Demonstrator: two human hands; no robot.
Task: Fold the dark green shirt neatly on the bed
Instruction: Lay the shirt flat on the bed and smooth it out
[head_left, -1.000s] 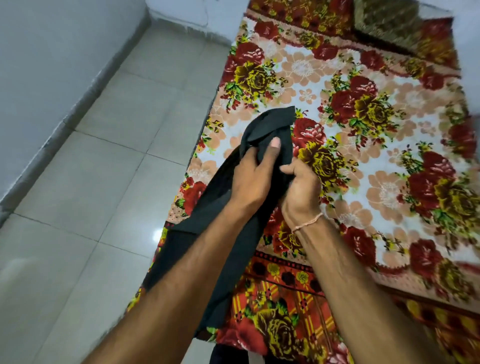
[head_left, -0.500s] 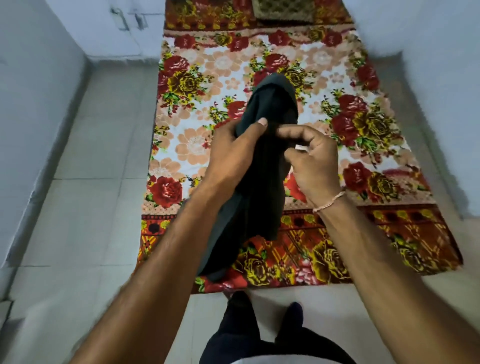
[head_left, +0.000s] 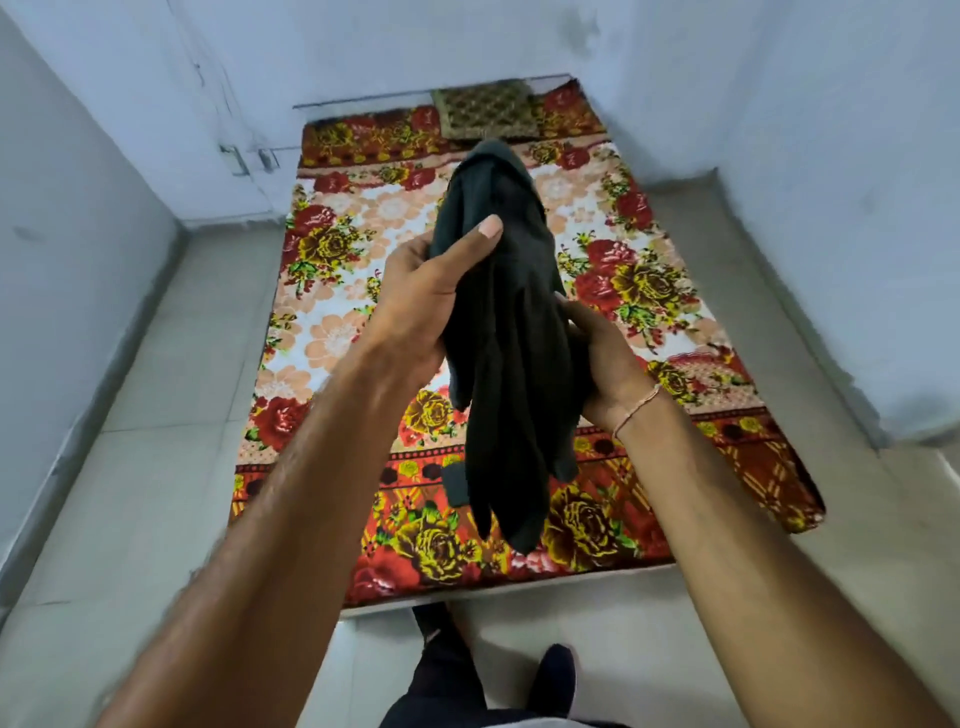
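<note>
**Bunched shirt held in the air above the bed**

The dark green cotton shirt hangs crumpled in mid-air, clear of the low bed with the red, yellow and peach floral cover. The left hand grips its upper part, thumb pressed across the front, fingers wrapped behind. The right hand cups the cloth from the other side, palm against it; its fingertips are hidden, so how tightly it closes cannot be told. A brown patterned pillow lies at the bed's far end.
</note>
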